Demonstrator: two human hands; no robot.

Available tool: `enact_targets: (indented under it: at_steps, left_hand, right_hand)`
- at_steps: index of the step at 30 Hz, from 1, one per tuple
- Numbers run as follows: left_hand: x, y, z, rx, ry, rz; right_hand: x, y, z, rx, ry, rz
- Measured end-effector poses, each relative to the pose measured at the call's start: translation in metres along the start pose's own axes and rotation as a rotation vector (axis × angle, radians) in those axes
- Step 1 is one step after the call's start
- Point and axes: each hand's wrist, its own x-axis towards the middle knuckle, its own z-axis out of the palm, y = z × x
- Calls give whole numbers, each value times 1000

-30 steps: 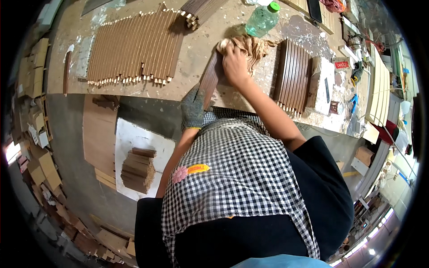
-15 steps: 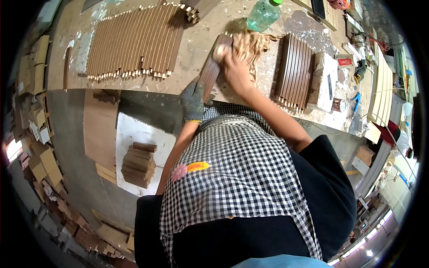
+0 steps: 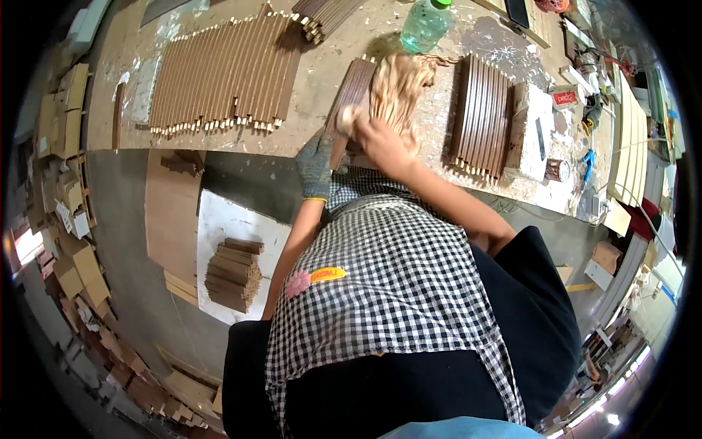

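Observation:
My left hand (image 3: 316,159), in a grey work glove, grips the near end of a few dark brown wooden strips (image 3: 352,84) at the table's front edge. They lie side by side, slanting away from me, with pale pegs at the far end. My bare right hand (image 3: 382,146) is closed round a small pale wad (image 3: 348,117), probably cloth, pressed on the strips' upper face. Just beyond that hand lies a crumpled tan cloth (image 3: 398,88). My fingers partly hide the wad and the strips' near part.
On the worktable (image 3: 311,88), a wide row of brown strips (image 3: 227,73) lies left and a stacked bundle (image 3: 482,110) right. A green-capped bottle (image 3: 425,28) stands behind the cloth. More strips (image 3: 234,274) sit on a white board (image 3: 274,233) below the table.
My right hand has drawn the pale wad along the strips toward me. The left hand keeps its hold at the near end. The whole view has shifted slightly.

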Motion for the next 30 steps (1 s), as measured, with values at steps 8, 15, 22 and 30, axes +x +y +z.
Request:
enact_targets:
  at_steps: [8, 15, 22, 30]
  left_hand:
    - [-2, 3, 1, -351, -32, -244]
    - [6, 9, -27, -451, -6, -436]
    - [25, 17, -26, -440, -118, -431]
    - [17, 7, -58, -140, -45, -200]
  right_hand:
    - [-40, 82, -44, 514, 477, 648]
    - [-151, 202, -95, 197, 767, 1228]
    - [-323, 357, 69, 117, -96, 1318]
    - [-289, 342, 21, 764, 635, 1403]
